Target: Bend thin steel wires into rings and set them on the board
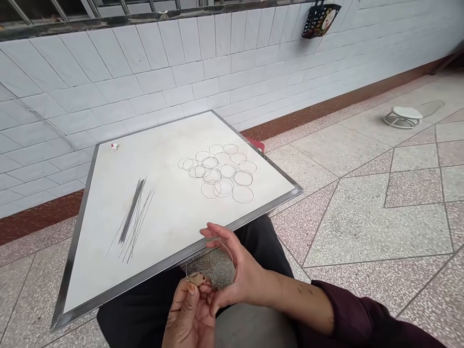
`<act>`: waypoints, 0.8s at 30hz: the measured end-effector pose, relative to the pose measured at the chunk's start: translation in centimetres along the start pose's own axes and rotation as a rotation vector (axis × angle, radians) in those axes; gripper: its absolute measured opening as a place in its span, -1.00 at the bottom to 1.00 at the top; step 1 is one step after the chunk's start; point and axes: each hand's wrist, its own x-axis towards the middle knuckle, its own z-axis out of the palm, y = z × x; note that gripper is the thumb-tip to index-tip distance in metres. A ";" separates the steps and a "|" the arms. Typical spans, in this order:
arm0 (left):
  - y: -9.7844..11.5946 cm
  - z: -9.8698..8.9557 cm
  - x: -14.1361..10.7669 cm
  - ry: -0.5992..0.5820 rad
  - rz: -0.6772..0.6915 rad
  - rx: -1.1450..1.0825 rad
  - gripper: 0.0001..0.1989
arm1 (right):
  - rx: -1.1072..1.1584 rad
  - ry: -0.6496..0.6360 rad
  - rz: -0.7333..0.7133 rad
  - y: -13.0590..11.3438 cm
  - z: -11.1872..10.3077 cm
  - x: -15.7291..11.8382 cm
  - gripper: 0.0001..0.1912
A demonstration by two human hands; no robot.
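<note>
My left hand (190, 311) is closed in a pinch below the table's near edge. Between its thumb and fingers are a thin wire ring (231, 252) and a small tan piece (197, 278) whose material I cannot make out. My right hand (237, 270) curves around the ring's right side, fingers spread apart, with the wire running along the inside of the palm. Its thumb reaches down beside the left fingertips. On the white table (166, 222) lie several overlapping wire rings (242, 194) at the right and a bundle of straight dark wires (132, 212) at the left.
A metal edge (174, 261) borders the table, which stands by a white tiled wall (152, 96). A small white and red object (115, 147) sits near the far left corner. To the right, a low white stool (403, 116) stands on the floor; a dark basket (319, 20) hangs above.
</note>
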 end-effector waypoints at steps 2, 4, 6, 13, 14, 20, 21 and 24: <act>-0.1 -0.1 0.0 -0.009 -0.033 -0.002 -0.58 | -0.084 -0.064 -0.032 -0.2 -0.6 0.3 0.40; -0.3 -0.3 0.1 -0.021 -0.051 -0.015 -0.59 | -0.160 -0.134 -0.054 -0.6 -1.1 0.5 0.39; -0.4 -0.5 0.2 -0.021 -0.061 -0.016 -0.60 | -0.209 -0.186 -0.062 -1.2 -1.6 0.7 0.32; -0.1 -0.8 0.3 -0.064 -0.019 0.020 -0.62 | -0.072 -0.207 0.039 -2.4 -2.5 0.7 0.26; 0.0 -0.8 0.3 -0.074 -0.023 0.024 -0.62 | -0.099 -0.213 0.041 -2.6 -2.6 0.7 0.23; -0.1 -0.6 0.3 -0.005 -0.067 0.011 -0.61 | -0.253 -0.264 0.010 -3.3 -2.7 1.2 0.19; -0.1 -0.7 0.3 -0.002 -0.066 0.013 -0.61 | -0.266 -0.263 0.003 -3.4 -2.7 1.2 0.19; -0.3 -1.1 0.4 -0.084 -0.040 0.045 -0.66 | -0.307 -0.256 -0.026 -3.5 -2.8 1.4 0.16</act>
